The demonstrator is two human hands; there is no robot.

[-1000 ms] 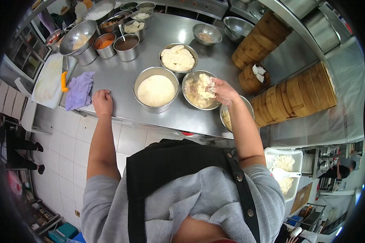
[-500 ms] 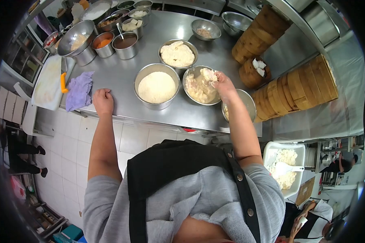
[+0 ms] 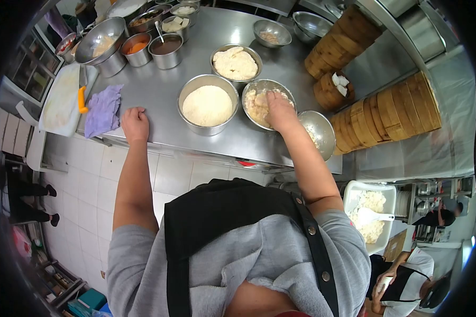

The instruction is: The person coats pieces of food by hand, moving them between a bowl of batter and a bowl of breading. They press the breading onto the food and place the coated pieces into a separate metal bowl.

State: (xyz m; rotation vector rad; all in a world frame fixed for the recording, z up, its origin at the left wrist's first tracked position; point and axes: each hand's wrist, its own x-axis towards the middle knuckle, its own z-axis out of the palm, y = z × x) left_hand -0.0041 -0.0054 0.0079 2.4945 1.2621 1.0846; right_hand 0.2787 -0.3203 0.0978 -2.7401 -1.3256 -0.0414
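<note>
My right hand is down in a steel bowl of pale, wet, lumpy mixture, its fingers closed into the mixture and the fingertips hidden. My left hand rests on the counter's front edge, fingers curled in, with nothing seen in it. Between the hands stands a deep steel pot of fine cream-coloured crumbs or powder. Behind these is a bowl of pale dough-like mass. A tilted steel bowl with pale bits inside sits beside my right forearm.
Bamboo steamers stand stacked on the right. A purple cloth, an orange-handled knife and a white cutting board lie left. Several ingredient pots, one with a spoon, line the back left. Another person is at lower right.
My right hand has lowered from above the bowl's right side, where it held a clump, into the mixture. My left hand stays at the counter edge. The view has shifted slightly.
</note>
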